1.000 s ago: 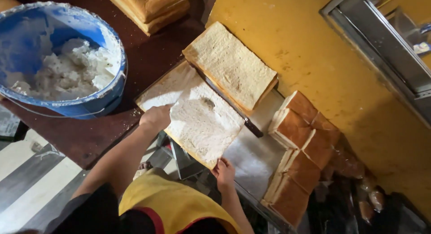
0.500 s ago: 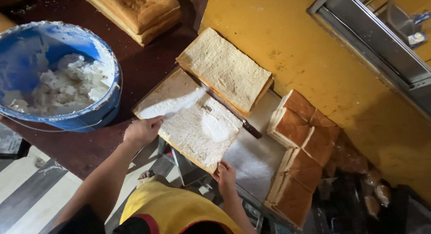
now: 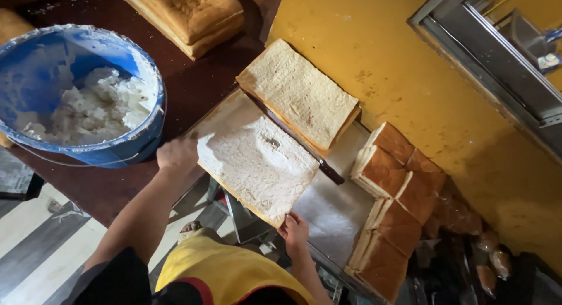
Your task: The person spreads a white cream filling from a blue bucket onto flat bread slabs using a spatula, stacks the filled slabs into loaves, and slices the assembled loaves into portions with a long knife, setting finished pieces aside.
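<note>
A large flat bread slab (image 3: pixel 257 164) coated with white cream lies on the metal counter (image 3: pixel 333 208). My left hand (image 3: pixel 177 156) rests closed at its left edge, back of the hand up; what is in it is hidden. My right hand (image 3: pixel 294 229) pinches the slab's near corner. A second, plain bread slab (image 3: pixel 298 94) lies just beyond, against the yellow wall. A knife with a dark handle (image 3: pixel 329 171) sits between the two slabs. A blue bucket (image 3: pixel 143 138) of white cream stands to the left on the dark table.
Brown-crusted bread loaves (image 3: pixel 392 188) are stacked at the right of the counter, with wrapped packets (image 3: pixel 486 255) beyond them. Another slab stack (image 3: pixel 187 15) sits at the table's far edge. A metal window frame (image 3: pixel 486 59) runs along the yellow wall (image 3: pixel 398 65).
The white cream now covers nearly the whole slab instead of one streak. My left hand has drawn back to the slab's left edge. My right hand stays at the near corner.
</note>
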